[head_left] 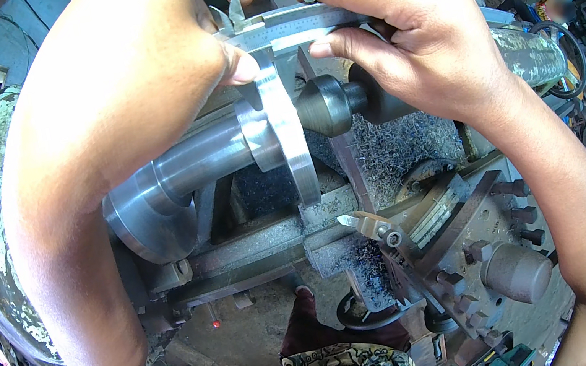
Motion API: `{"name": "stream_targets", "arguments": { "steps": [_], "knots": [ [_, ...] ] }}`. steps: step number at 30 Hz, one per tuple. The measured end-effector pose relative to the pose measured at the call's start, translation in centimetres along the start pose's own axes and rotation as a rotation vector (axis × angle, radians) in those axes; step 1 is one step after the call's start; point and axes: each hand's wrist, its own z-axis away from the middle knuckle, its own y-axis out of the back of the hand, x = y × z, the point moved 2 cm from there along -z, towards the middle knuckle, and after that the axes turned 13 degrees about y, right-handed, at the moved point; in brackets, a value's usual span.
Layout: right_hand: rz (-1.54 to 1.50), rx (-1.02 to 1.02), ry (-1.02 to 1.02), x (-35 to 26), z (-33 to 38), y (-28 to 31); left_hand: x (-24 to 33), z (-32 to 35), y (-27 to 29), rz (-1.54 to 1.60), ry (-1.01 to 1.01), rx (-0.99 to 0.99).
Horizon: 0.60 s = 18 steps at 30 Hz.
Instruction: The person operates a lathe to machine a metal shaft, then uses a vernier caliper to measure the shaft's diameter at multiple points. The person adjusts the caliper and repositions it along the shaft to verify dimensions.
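A steel vernier caliper (313, 22) lies across the top of a shiny flanged disc (293, 148) on a turned steel shaft (203, 155). My left hand (170, 52) is closed on the caliper's jaw end, its thumb at the disc's upper rim. At the other side, my right hand (419, 34) pinches the sliding part between thumb and forefinger, the fingertip by a small knob. The measuring jaws are partly hidden, so I cannot tell whether they touch the disc. A cone-shaped centre (325, 105) stands against the right end of the shaft.
Below the disc, a cutting tool (362, 226) points left from the tool post (458, 241). Curly metal chips (400, 153) cover the lathe bed. A larger round steel piece (155, 217) is at the shaft's left. Another person (549, 8) is at far right, beyond a handwheel (576, 58).
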Motion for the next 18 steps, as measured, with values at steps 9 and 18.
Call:
{"name": "stream_targets", "arguments": {
  "steps": [9, 18],
  "knots": [
    [0.032, 0.019, 0.088, 0.4, -0.3, 0.3, -1.9, 0.2, 0.2, 0.077, -0.178, 0.064],
    [0.031, 0.181, 0.311, 1.2, -0.6, 0.4, -2.7, 0.4, 0.5, 0.108, -0.209, 0.085]
  ]
}}
